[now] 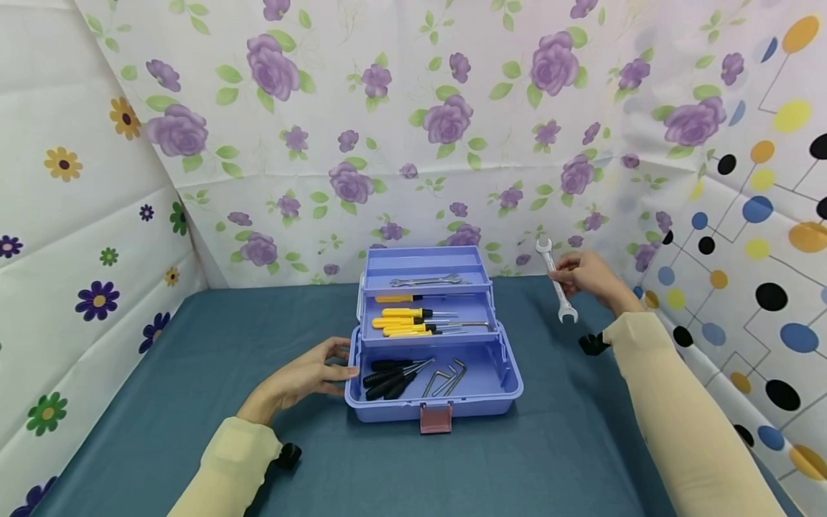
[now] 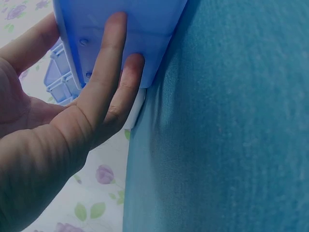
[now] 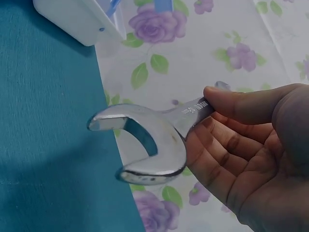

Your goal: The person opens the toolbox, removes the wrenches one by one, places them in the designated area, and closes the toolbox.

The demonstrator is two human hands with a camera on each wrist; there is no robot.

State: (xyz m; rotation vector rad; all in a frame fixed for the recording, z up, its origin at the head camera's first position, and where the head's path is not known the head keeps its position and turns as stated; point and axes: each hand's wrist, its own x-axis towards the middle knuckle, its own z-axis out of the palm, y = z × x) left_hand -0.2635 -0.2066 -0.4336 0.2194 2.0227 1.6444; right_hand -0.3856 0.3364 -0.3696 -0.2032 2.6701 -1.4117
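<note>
You are holding the wrench (image 1: 560, 293) in your right hand (image 1: 591, 276), to the right of the toolbox (image 1: 394, 413) and well apart from it. Your right thumb and fingers are pinching its shaft, their gap closing down to the metal's thickness. The wrench's long axis is slanting steeply in the head view, running from upper left to lower right. One forked end is pointing away from you, toward the floral cloth (image 1: 400, 108); the other is pointing back toward you and slightly right. In the right wrist view, this nearer fork is facing left, while the shaft is running up and right to your thumb.

Your left hand (image 1: 316, 370) is touching the toolbox's left side. Its fingers are extending and spreading, two fingertips resting on the outer wall.

The toolbox is standing unfolded on the table (image 1: 323, 467), its trays stepping up toward the back. Other wrenches (image 1: 426, 281) are lying crosswise in the top tray, yellow screwdrivers (image 1: 400, 313) below them. Black screwdrivers (image 1: 394, 377) are lying slantwise in the bottom, left of the hex keys (image 1: 457, 379).
</note>
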